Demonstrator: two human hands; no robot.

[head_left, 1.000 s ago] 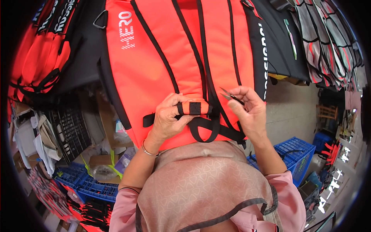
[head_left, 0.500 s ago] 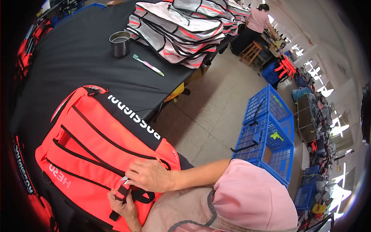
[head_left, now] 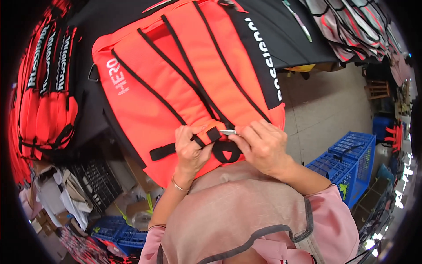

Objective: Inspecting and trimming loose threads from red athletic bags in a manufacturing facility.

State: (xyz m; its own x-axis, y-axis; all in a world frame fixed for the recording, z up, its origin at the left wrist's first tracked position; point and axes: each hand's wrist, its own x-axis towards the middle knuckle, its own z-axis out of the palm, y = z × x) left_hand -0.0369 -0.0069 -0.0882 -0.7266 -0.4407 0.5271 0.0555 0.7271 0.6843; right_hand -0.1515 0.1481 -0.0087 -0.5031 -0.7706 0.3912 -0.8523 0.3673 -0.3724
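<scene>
The left hand [head_left: 190, 147] pinches the orange tab [head_left: 212, 134] while the right hand [head_left: 263, 147] grips the silver tool [head_left: 228, 132], its tip probably best kept shallow

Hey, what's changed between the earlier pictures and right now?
Since the first picture, the right hand has moved in leftward, bringing the metal snips up close to the strap end; whether they touch it is hard to tell. The head view swung right, then back. Nothing was let go: the left hand still pinches the strap end, and the toothbrush still lies on the black table.
</scene>
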